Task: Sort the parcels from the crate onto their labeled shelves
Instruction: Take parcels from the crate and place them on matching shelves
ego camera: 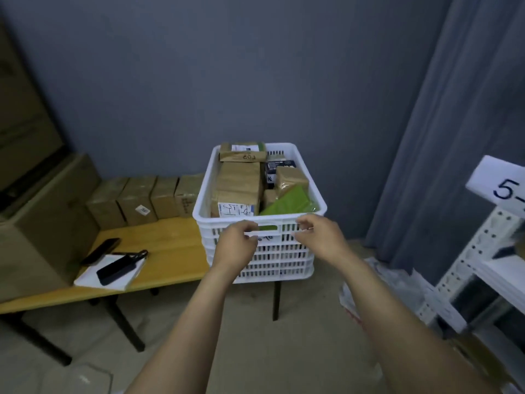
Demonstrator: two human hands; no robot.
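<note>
Clamping the crate (272, 260), left hand (237, 245) and right hand (319, 236) partly hide handwriting (268, 238) on its wall.

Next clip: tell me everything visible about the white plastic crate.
The white rectangular plastic crate has slotted walls and a handle cutout in the near one. It sits upright on the right end of the yellow wooden table, packed with brown cardboard parcels and a green flat mailer. The left hand curls round the handle bar; the right hand grips the near rim.

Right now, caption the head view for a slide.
Left hand and right hand grip the white crate of parcels.
</note>
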